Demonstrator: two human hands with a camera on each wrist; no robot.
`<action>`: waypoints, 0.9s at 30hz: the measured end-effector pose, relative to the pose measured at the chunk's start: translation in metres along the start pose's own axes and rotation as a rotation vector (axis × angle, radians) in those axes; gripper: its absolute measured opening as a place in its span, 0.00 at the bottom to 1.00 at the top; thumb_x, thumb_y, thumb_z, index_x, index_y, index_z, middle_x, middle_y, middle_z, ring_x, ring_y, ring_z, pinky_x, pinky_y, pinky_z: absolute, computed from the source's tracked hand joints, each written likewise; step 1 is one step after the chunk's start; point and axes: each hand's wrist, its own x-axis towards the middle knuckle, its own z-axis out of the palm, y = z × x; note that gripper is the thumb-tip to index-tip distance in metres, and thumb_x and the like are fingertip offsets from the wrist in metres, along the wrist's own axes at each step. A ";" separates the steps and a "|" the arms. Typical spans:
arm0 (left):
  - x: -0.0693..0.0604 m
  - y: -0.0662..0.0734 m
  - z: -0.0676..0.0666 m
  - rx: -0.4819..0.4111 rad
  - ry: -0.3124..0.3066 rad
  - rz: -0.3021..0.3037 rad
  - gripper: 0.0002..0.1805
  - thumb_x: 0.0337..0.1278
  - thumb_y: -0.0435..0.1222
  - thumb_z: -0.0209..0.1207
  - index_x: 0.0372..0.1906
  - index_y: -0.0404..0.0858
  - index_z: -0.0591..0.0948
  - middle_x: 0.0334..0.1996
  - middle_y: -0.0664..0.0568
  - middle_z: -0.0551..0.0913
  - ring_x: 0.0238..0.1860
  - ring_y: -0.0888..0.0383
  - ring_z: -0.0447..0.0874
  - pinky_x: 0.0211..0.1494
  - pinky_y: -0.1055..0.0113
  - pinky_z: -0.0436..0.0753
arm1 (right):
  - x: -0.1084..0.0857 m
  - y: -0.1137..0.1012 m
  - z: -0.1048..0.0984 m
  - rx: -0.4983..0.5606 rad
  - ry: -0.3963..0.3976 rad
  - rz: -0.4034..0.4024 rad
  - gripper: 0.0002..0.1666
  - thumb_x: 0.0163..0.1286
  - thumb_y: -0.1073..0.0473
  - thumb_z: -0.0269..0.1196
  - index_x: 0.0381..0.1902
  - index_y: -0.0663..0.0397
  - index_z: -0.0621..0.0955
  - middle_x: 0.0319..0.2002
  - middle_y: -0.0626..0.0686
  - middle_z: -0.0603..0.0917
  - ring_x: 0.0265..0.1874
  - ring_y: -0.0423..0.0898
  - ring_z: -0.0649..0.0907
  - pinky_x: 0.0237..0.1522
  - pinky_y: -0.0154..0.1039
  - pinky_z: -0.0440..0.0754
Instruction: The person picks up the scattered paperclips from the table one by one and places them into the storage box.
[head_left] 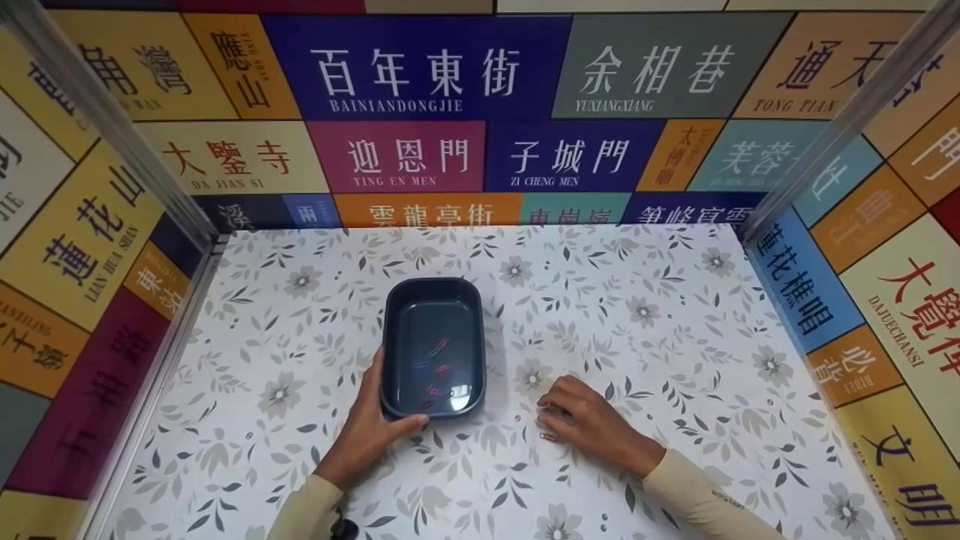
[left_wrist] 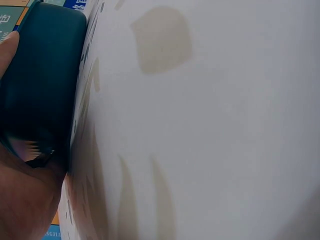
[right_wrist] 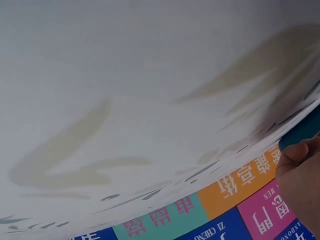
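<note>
A dark blue rectangular dish stands on the patterned table, with several small coloured paper clips in it, pink, red and bluish. My left hand holds the dish at its near left corner, thumb over the front rim and fingers along the left side. In the left wrist view that dish fills the upper left. To the right of the dish, low over the table, my right hand has its fingers bent, with a small orange-gold paper clip at the fingertips. The pinch itself is mostly hidden.
A white tabletop with grey leaves and flowers spreads around the dish. Colourful panels with Chinese lettering wall it in at the back and both sides. Metal posts mark the back corners.
</note>
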 end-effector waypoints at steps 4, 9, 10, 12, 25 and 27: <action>0.000 0.000 0.000 -0.001 0.003 -0.002 0.75 0.55 0.51 0.84 0.93 0.52 0.40 0.91 0.51 0.45 0.89 0.49 0.42 0.86 0.43 0.47 | -0.005 0.002 -0.002 -0.052 -0.014 0.002 0.09 0.66 0.67 0.79 0.42 0.56 0.89 0.39 0.49 0.82 0.39 0.42 0.80 0.46 0.32 0.77; -0.002 0.000 0.000 0.011 0.009 -0.007 0.73 0.56 0.51 0.83 0.93 0.50 0.41 0.91 0.48 0.45 0.90 0.46 0.42 0.87 0.40 0.47 | -0.013 0.004 -0.005 -0.128 -0.030 -0.023 0.09 0.67 0.65 0.78 0.42 0.53 0.89 0.41 0.47 0.81 0.39 0.43 0.78 0.46 0.36 0.76; -0.002 0.000 0.000 0.011 0.010 -0.004 0.73 0.56 0.51 0.83 0.93 0.50 0.42 0.91 0.47 0.45 0.90 0.45 0.42 0.87 0.39 0.47 | -0.015 0.004 -0.005 -0.135 -0.031 -0.027 0.09 0.68 0.65 0.78 0.43 0.52 0.89 0.41 0.47 0.81 0.39 0.43 0.78 0.46 0.37 0.77; -0.001 0.000 0.000 0.007 0.005 -0.004 0.73 0.57 0.49 0.83 0.93 0.52 0.41 0.91 0.47 0.45 0.90 0.44 0.43 0.87 0.39 0.48 | -0.019 0.006 -0.005 -0.135 -0.034 -0.034 0.09 0.68 0.64 0.78 0.43 0.52 0.89 0.42 0.47 0.81 0.39 0.43 0.78 0.46 0.38 0.77; -0.001 0.000 0.001 0.000 0.009 0.013 0.72 0.57 0.46 0.83 0.93 0.53 0.42 0.91 0.46 0.47 0.89 0.44 0.44 0.86 0.39 0.50 | -0.035 0.001 0.001 -0.114 -0.019 -0.074 0.11 0.68 0.60 0.80 0.45 0.49 0.90 0.43 0.44 0.81 0.40 0.39 0.78 0.48 0.34 0.76; -0.001 0.001 0.001 -0.001 0.009 0.011 0.72 0.57 0.46 0.83 0.93 0.53 0.42 0.91 0.46 0.47 0.89 0.44 0.45 0.86 0.40 0.50 | -0.037 -0.001 0.001 -0.112 -0.011 -0.079 0.11 0.68 0.61 0.80 0.45 0.49 0.90 0.43 0.45 0.82 0.40 0.39 0.78 0.48 0.34 0.76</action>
